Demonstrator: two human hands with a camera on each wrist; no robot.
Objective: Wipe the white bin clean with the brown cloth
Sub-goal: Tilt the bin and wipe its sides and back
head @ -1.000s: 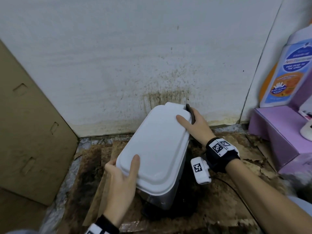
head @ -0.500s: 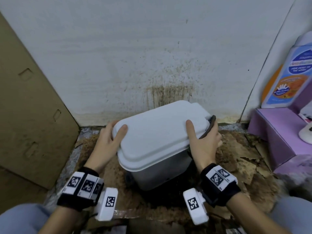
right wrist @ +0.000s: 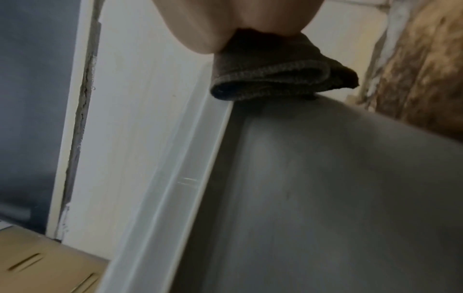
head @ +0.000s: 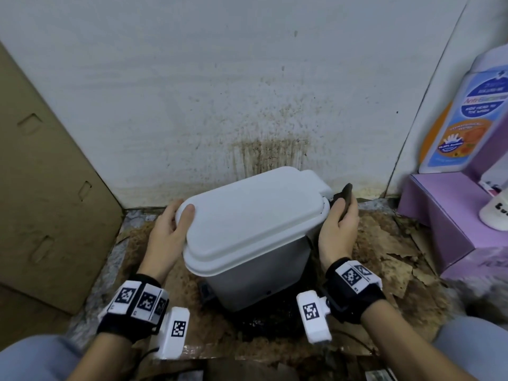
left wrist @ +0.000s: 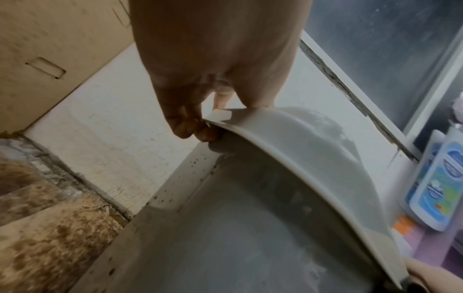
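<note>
White plastic forms the bin (head: 255, 237), which is seen standing on stained, crumbling floor covering (head: 390, 248) close against a spattered wall (head: 247, 92), its lid closed and its body turned at an angle to the wall. The left hand (head: 167, 235) is clasped on the near left corner of the lid, thumb on top and fingers (left wrist: 190, 126) hooked beneath the rim. The right hand (head: 339, 232) is set against the far right side of the bin, and the brown cloth (right wrist: 278, 73) is held folded in its grip, pinched between thumb and fingers, one end protruding above the knuckles beside the lid's hinge. In the right wrist view the cloth is seen bunched at the bin's upper corner; whether it presses the plastic cannot be told.

The step in hand is judged to be the placing of the bin for wiping. It is best done with the bin steadied by the left hand while the cloth is flattened against the side wall, so that a broad face rather than a folded edge is drawn along it. Dark specks (left wrist: 192, 162) under the rim are left to be cleaned.
</note>
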